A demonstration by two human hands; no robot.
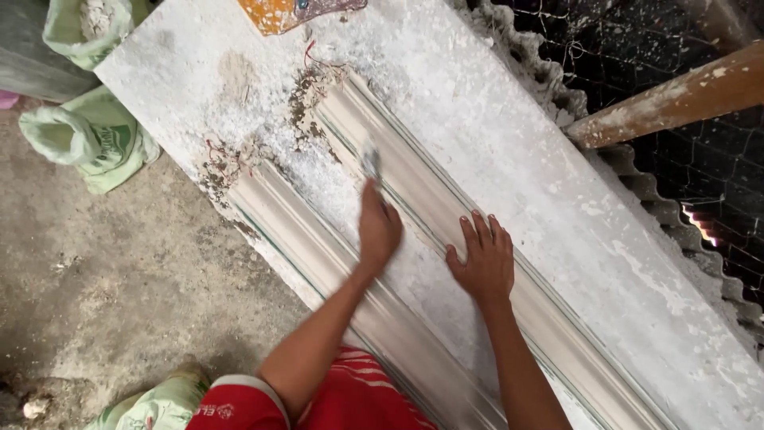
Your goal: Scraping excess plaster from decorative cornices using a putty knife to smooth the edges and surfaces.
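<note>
The left hand (pixel 379 227) had its fingers closed round a small tool (pixel 371 163), too blurred to name, its tip on the upper plaster moulding (pixel 414 183). The right hand (pixel 482 259) lay flat on that same moulding, fingers slightly spread, just beside the left. A second moulding (pixel 294 231) ran alongside it on the white slab (pixel 509 135). Green sacks (pixel 91 135) sat well off from the moulding, on the floor.

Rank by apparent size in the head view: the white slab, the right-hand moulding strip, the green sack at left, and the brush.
1. White slab, by far the largest.
2. Moulding strip under the right hand.
3. Green sack.
4. Brush in the left hand, blurred but clearly the smallest.
</note>
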